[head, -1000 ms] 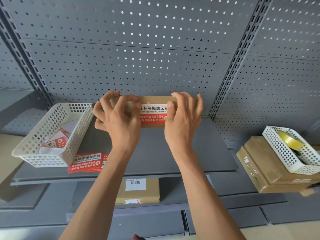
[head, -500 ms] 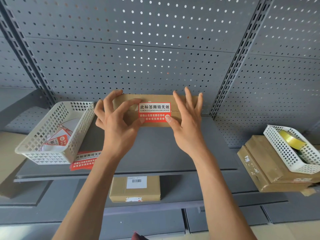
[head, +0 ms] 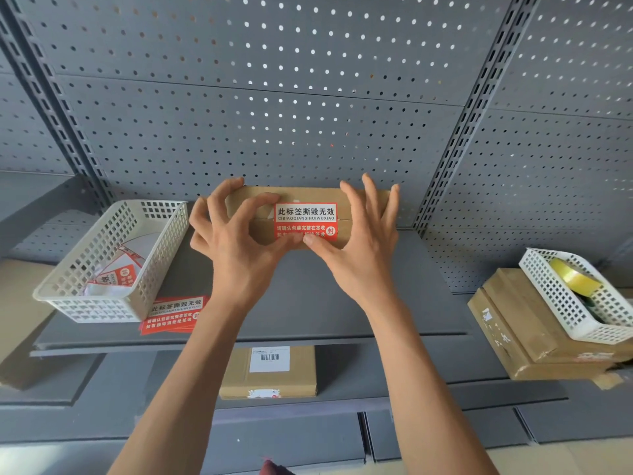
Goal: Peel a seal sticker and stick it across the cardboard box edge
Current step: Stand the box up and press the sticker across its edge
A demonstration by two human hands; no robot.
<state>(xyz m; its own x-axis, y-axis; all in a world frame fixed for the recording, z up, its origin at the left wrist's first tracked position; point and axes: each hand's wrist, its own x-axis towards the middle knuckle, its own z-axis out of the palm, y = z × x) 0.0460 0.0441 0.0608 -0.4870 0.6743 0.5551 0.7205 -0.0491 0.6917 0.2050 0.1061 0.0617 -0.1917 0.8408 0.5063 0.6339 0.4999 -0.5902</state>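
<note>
**Inspector:** What differs from a second ago?

**Assistant:** The sticker (head: 306, 221) now shows almost whole across the box (head: 301, 217) seam; earlier the fingers covered its ends. The left hand (head: 236, 241) has its fingers curled on the box's left end, holding nothing. The right hand (head: 359, 245) is spread, its thumb pressing the sticker's lower edge.

**Inspector:** Meaning?

**Assistant:** Judged: the seal is applied and only smoothing remains. The box sits at the shelf's (head: 376, 303) back edge, against the pegboard.

**Inspector:** Containers?

**Assistant:** The left basket (head: 102, 303), at the shelf's left edge, holds peeled backing and sticker scraps; spare stickers (head: 174, 315) lie just beside it. The right basket (head: 582, 320), atop stacked cartons (head: 513, 330), holds a yellow tape roll (head: 573, 276).
</note>
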